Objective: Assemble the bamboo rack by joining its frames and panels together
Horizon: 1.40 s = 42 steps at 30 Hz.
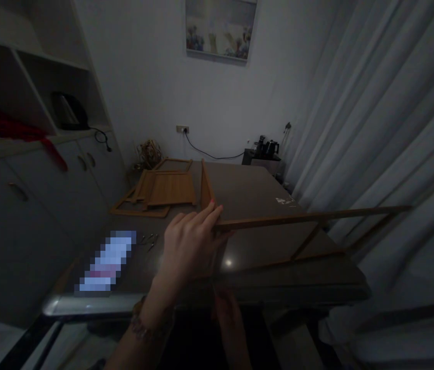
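My left hand (191, 244) grips the corner of a thin wooden frame (309, 218) that stands on edge over the dark table (247, 192). The frame's rails run from my hand out to the right, past the table's edge. A second wooden panel (205, 187) rises from the same corner toward the back. My right hand (230, 318) is below the table's front edge, under that corner; its fingers are in shadow. Flat wooden panels and frames (161, 192) lie stacked at the table's far left. A few small screws (149, 239) lie left of my left hand.
A blurred-out flat item (105, 262) lies near the front left of the table. White cabinets and shelves (27, 169) with a kettle (66, 110) stand on the left. Curtains (386, 128) hang close on the right. A small stand with dark items (265, 151) is behind the table.
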Each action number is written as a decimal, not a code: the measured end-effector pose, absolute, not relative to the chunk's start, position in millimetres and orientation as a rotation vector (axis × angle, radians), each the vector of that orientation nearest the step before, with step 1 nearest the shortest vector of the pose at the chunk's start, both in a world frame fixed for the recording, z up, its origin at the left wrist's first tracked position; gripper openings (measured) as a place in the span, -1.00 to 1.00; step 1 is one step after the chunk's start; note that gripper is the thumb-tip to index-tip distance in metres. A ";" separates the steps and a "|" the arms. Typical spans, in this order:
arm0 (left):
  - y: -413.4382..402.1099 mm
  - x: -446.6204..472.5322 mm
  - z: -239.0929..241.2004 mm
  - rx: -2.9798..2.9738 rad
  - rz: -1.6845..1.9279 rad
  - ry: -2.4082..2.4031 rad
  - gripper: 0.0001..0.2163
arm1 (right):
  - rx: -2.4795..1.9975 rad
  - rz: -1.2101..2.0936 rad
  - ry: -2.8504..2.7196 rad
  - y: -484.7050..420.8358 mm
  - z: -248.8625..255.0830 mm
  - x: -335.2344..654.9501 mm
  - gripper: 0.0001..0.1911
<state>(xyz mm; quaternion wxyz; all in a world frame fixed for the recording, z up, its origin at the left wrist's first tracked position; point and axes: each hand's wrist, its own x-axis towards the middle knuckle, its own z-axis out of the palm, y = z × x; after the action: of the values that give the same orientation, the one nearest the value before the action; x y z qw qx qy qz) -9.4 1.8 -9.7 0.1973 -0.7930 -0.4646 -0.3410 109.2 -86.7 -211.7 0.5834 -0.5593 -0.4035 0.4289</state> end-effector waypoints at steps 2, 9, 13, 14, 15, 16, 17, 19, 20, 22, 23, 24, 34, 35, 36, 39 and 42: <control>1.2 -8.9 -8.9 -2.218 -0.953 -1.309 -0.56 | -1.328 0.953 -1.003 -86.2 -213.3 109.2 -0.61; 1.2 -8.6 -9.0 -2.205 -0.953 -1.311 -0.55 | -1.379 0.302 -1.470 -82.8 -228.0 114.0 -0.76; 1.3 -9.1 -8.5 -2.212 -0.955 -1.311 -0.55 | -1.344 0.170 -1.567 -80.3 -228.0 116.8 -0.77; 1.3 -9.1 -8.3 -2.218 -0.952 -1.309 -0.55 | -1.332 0.226 -1.535 -80.3 -226.1 117.1 -0.78; 1.3 -9.0 -8.3 -2.219 -0.949 -1.307 -0.55 | -1.322 0.314 -1.486 -80.5 -223.8 117.2 -0.79; 1.3 -8.9 -8.3 -2.220 -0.946 -1.308 -0.55 | -1.314 0.430 -1.431 -81.0 -221.1 117.3 -0.79; 1.4 -8.7 -8.4 -2.219 -0.944 -1.314 -0.55 | -1.309 0.560 -1.378 -81.6 -218.5 117.3 -0.79; 1.5 -8.4 -8.7 -2.219 -0.947 -1.320 -0.55 | -1.306 0.793 -1.288 -82.8 -214.0 117.5 -0.76; 1.5 -8.3 -8.8 -2.219 -0.953 -1.322 -0.55 | -1.308 0.871 -1.257 -83.2 -212.5 117.7 -0.75; 1.5 -8.2 -8.9 -2.223 -0.965 -1.319 -0.55 | -1.315 0.942 -1.210 -83.9 -210.8 118.2 -0.71; 1.4 -8.2 -8.9 -2.222 -0.970 -1.313 -0.55 | -1.322 0.946 -1.190 -84.1 -210.6 118.4 -0.69; 1.4 -8.4 -8.9 -2.219 -0.973 -1.308 -0.56 | -1.332 0.939 -1.175 -84.3 -210.8 118.4 -0.67; 2.9 -9.7 -10.7 -2.213 -0.941 -1.296 -0.55 | -1.324 0.739 -1.194 -88.1 -228.1 115.2 -0.62; 2.8 -9.5 -10.5 -2.210 -0.948 -1.292 -0.55 | -1.313 0.738 -1.213 -88.1 -228.0 115.3 -0.63; 2.6 -9.2 -10.3 -2.209 -0.953 -1.290 -0.56 | -1.310 0.734 -1.227 -87.9 -227.1 115.3 -0.63; 1.7 -8.3 -9.5 -2.204 -0.966 -1.287 -0.57 | -1.309 0.688 -1.284 -86.9 -222.5 114.8 -0.60; 1.3 -8.1 -9.0 -2.205 -0.959 -1.296 -0.58 | -1.318 0.651 -1.393 -85.4 -220.9 113.4 -0.69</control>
<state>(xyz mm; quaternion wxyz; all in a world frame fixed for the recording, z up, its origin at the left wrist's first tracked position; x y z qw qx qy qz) -8.1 1.3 -9.0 0.2038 -0.7903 -0.4644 -0.3438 113.4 -85.4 -220.9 0.5296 -0.5520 -0.5835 0.2727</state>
